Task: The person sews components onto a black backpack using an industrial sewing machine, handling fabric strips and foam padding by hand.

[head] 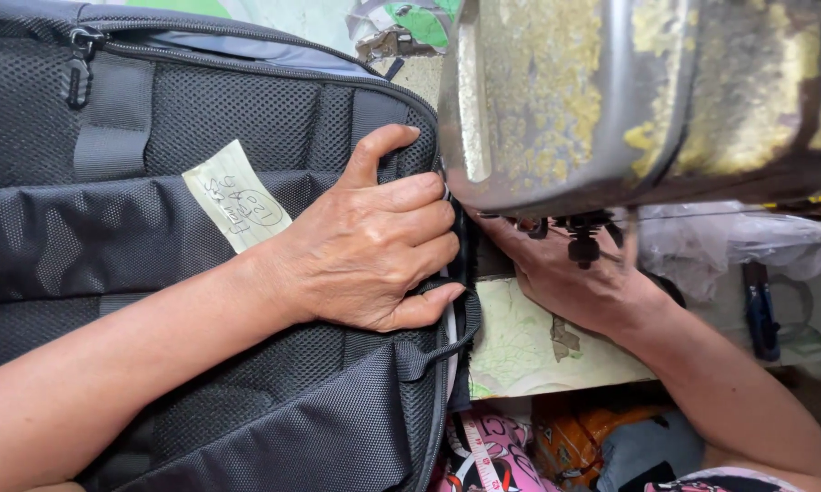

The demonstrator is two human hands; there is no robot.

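Black mesh backpack [201,273] made of padded fabric fills the left half of the view, lying flat with its back panel up and its right edge pushed under the head of an old grey sewing machine [611,100] whose paint is flaking yellow. The left hand [374,246] lies palm down on the backpack near that right edge, fingers curled over the seam and the thumb spread upward, pressing the fabric rather than closing around anything. The right hand [574,282] sits just past the edge, under the machine head beside the presser foot [582,239]; its fingers are mostly hidden by the machine, so I cannot tell whether it grips anything. A pale yellow paper tag [237,196] with handwriting lies on the back panel, touching the left wrist. A zipper pull [81,68] hangs at the backpack's top left corner. The worn, pale green sewing table [520,351] shows beneath the right forearm, and a pink measuring tape [479,456] lies below its front edge.
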